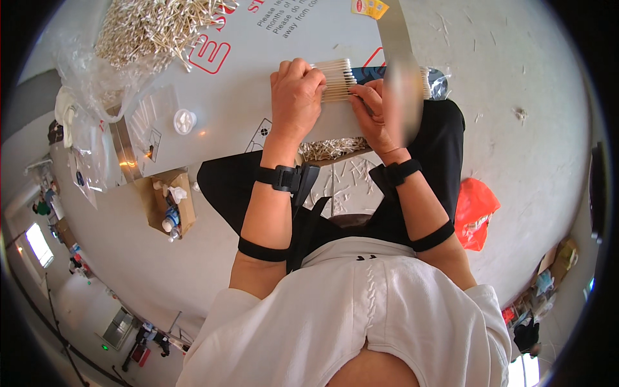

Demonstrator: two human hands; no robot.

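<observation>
A flat row of cotton swabs lies side by side over the grey board, sticks running left to right. My left hand is closed, thumb and fingertips gripping the left ends of the row. At the right ends, my right hand pinches the lower swabs between thumb and fingertips; part of this hand is blurred. A dark blue package shows behind the right hand. To its right, a clear plastic wrapper sticks out past the board's edge, with swab tips beside it.
A heap of loose swabs in a clear plastic bag covers the far left. A small white round container stands on the board. Below its near edge is a box of swabs. A red bag and a cardboard box are on the floor.
</observation>
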